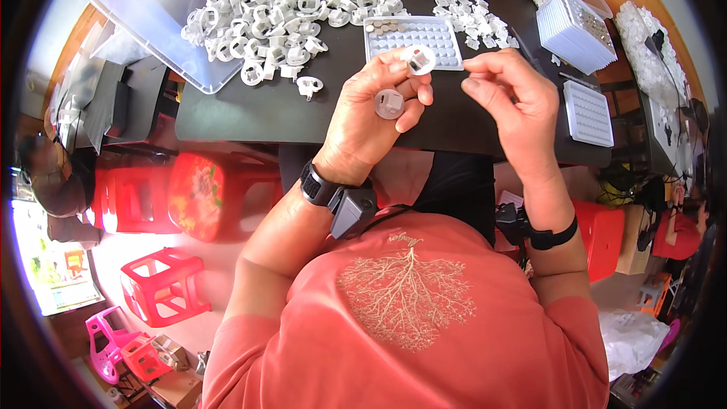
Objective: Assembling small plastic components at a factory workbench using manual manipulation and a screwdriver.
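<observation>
My left hand (354, 117) pinches a round white plastic part (419, 60) with a dark slot in its middle. A second round part (389, 104), more see-through and also slotted, rests against the fingers of the same hand. To the right, my right hand (526, 98) is apart from both parts, its thumb and forefinger brought close together; whether a tiny piece sits between them cannot be made out. Behind the hands lies a pale blister tray (433, 24) with small round grey-brown pieces in its far left pockets.
White ring-shaped parts (276, 11) are heaped at the back left beside a clear bin (163, 26); one part (309, 87) lies apart. Small white clips (473, 19) are scattered right of the tray, near stacked trays (575, 30). Another tray (588, 112) is at the table's right.
</observation>
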Demonstrator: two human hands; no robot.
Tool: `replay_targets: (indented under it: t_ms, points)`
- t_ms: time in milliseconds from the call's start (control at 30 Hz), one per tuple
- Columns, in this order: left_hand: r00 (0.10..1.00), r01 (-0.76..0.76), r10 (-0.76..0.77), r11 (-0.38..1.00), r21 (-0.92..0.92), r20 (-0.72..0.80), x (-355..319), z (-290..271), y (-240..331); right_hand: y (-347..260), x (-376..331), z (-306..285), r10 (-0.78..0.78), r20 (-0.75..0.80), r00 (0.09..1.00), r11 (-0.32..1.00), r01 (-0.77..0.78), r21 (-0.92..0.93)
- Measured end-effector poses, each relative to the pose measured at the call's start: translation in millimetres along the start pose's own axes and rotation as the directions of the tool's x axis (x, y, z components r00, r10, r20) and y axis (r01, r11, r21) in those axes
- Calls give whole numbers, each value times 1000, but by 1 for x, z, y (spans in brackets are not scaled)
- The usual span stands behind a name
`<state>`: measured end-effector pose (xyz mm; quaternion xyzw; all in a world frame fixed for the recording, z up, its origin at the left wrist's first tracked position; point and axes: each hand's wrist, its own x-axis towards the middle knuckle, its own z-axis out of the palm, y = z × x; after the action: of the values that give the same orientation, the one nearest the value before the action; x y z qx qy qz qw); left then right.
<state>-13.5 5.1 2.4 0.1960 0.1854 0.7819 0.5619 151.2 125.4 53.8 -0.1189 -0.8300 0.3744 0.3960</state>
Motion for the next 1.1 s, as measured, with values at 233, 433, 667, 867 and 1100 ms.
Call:
replay_targets:
  t_ms: [233,433,667,867,1100]
  points:
    - [999,11,-3,985,170,-51,-8,8,4,-22,9,22,238,131,963,866,-271,419]
    - [993,-70,91,970,231,-80,-16,8,10,-20,13,27,283,199,938,816,-345,463]
    - [996,-77,83,986,149,-34,-18,0,11,-15,17,33,194,247,949,835,-292,466]
    - [994,-105,108,986,129,-14,-18,-1,8,-8,18,35,141,304,942,827,-280,487]
    - [996,-86,88,984,155,-8,-19,2,13,-9,20,33,102,257,961,870,-212,446]
